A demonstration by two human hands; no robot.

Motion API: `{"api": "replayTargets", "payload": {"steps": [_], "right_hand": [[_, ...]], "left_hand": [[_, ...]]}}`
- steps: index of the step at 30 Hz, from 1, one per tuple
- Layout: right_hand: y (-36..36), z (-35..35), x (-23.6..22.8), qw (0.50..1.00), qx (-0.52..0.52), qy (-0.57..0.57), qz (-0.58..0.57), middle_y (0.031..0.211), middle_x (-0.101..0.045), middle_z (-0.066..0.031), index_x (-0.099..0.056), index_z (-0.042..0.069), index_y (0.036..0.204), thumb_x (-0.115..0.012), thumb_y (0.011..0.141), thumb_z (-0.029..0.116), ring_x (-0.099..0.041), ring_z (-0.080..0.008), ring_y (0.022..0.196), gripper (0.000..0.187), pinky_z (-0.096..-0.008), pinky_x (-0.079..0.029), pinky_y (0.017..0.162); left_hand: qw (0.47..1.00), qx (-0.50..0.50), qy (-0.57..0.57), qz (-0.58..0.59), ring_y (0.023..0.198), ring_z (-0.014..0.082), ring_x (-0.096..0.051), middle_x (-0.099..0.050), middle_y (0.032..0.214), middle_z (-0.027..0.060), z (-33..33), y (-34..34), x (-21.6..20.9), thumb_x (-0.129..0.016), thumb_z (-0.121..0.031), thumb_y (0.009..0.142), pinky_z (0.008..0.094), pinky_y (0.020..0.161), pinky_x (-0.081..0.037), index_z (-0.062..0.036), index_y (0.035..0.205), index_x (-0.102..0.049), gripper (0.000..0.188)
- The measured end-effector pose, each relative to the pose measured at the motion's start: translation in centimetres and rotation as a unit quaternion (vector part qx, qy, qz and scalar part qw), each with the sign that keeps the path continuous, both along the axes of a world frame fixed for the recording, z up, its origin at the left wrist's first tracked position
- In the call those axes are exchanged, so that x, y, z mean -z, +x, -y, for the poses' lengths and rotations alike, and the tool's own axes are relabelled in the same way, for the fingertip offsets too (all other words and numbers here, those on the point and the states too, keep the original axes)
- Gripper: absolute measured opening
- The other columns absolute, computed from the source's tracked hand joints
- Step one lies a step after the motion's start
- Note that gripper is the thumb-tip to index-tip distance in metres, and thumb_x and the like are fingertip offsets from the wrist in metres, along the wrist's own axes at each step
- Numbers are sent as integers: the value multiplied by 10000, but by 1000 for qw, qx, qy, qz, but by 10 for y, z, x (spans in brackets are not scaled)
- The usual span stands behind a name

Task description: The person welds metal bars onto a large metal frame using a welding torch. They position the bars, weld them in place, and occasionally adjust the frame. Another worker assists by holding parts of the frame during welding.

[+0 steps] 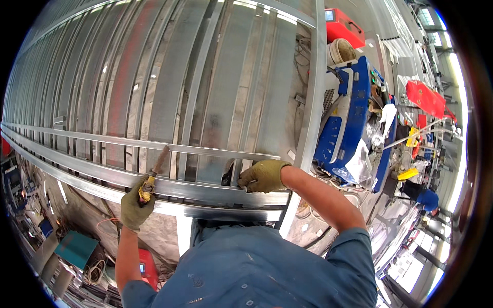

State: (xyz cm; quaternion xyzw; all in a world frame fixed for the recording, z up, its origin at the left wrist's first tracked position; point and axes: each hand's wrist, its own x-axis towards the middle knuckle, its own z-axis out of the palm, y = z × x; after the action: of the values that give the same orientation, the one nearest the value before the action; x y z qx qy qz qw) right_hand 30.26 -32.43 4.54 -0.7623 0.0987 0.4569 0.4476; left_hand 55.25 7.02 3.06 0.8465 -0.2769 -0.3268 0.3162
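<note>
My left hand [136, 206], in an olive work glove, is closed around the yellow-and-black handle of what looks like a file [162, 160]. Its flat, rusty-brown blade points up and away, over the near side of a large metal frame [221, 192]. My right hand [264, 176], gloved the same way, lies on the frame's near right corner, with its fingers curled over the metal. A small dark shape [227, 174] shows just left of those fingers; what it is cannot be made out. Long grey metal strips [221, 110] run away from me across the frame.
To the right stands a blue machine [339, 133] with plastic sheeting and loose items on it. Beyond it are a bucket [342, 51] and a red box-shaped machine [343, 28]. A teal box [76, 248] and another red machine [148, 267] sit at lower left. Cables trail over the floor.
</note>
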Motion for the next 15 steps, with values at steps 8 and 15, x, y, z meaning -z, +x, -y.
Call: {"api": "replayTargets", "payload": {"steps": [8, 15], "right_hand": [[-6, 7, 4, 995, 69, 59, -44, 1117, -834, -70, -819, 208, 1321, -744, 953, 304, -782, -201, 940, 388, -353, -594, 893], [-17, 7, 21, 990, 97, 92, -47, 1079, -831, -66, -829, 192, 1277, -783, 942, 298, -777, -191, 924, 354, -362, -602, 857]], "left_hand": [[1000, -14, 11, -16, 811, 102, -684, -790, 1011, 77, -3, -2, 8, -785, -44, 912, 290, 753, -582, -6, 1508, -645, 614], [988, -70, 69, -118, 762, 72, -598, -692, 863, -16, -14, 2, 5, -784, -74, 957, 278, 683, -513, 26, 1273, -731, 336]]}}
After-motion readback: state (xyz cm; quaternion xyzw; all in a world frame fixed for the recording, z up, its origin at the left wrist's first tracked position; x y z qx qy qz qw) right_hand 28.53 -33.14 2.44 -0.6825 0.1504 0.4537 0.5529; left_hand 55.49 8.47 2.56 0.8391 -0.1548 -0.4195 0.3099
